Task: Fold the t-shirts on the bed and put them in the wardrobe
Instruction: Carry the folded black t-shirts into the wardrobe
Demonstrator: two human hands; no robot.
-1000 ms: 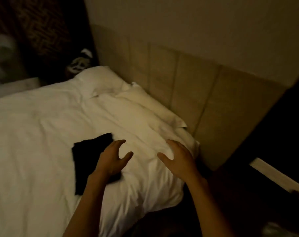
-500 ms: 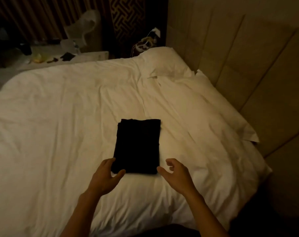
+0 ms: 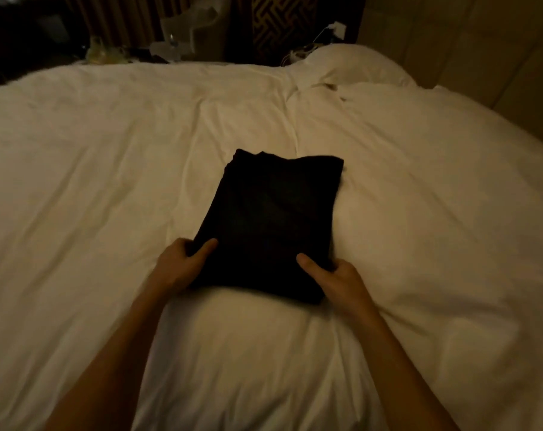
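A black t-shirt (image 3: 273, 219), folded into a neat rectangle, lies on the white bed (image 3: 108, 181) in the middle of the view. My left hand (image 3: 183, 265) grips its near left corner, thumb on top and fingers under the cloth. My right hand (image 3: 335, 275) grips the near right corner the same way. The near edge of the shirt is raised a little off the sheet. The wardrobe is not in view.
A white pillow (image 3: 351, 66) lies at the bed's far right, by a beige padded headboard (image 3: 481, 57). Beyond the far edge stand a cluttered bedside surface (image 3: 114, 54), a pale chair (image 3: 198, 26) and dark curtains.
Both hands were open and hovering near the folded shirt; now they have closed on its near corners. My view has swung left and moved closer to the shirt.
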